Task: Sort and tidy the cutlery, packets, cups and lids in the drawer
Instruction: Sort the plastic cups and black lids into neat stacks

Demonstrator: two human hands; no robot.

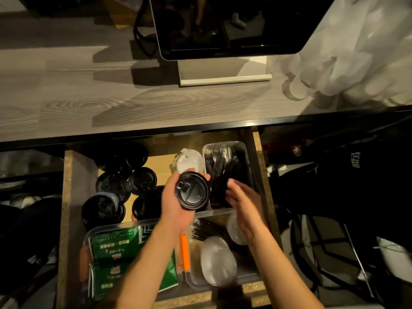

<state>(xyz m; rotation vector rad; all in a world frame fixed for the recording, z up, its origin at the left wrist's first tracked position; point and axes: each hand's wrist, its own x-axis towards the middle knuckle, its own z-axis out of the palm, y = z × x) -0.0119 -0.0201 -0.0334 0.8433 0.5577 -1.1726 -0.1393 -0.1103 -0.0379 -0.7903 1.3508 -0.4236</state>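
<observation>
Head view – the only one. Your left hand (176,204) grips a black cup lid (192,191) by its rim, thumb on one side, fingers on the other, top face w/ the sip tab turned up at you; probably so you can check which type it is before filing it. It hangs above the drawer (75,175), between the black stacks and the cutlery tray.

Your right hand (243,204) is empty, fingers loosely spread, hovering over the near end of the cutlery tray (248,157) – looks ready to help w/ the lid or grab the next item; can't tell which.

Containers:
- Cutlery tray, back right: clear, holds black forks and similar, jumbled.
- Clear lids (188,160) just left of that tray, behind the held lid.
- Black lid stacks (124,181) loose on the drawer floor, back left, several piles, some leaning – the held lid most likely belongs there.
- Clear tray front left (89,235): green packets (111,244), at least two, lying flat.
- Front right section: translucent lids or cups (217,262), dark straws or sticks, an orange item (185,248) – mixed, not sorted yet.

Counter (66,97) above the drawer: sleeve of clear cups (347,70) at far right.
</observation>
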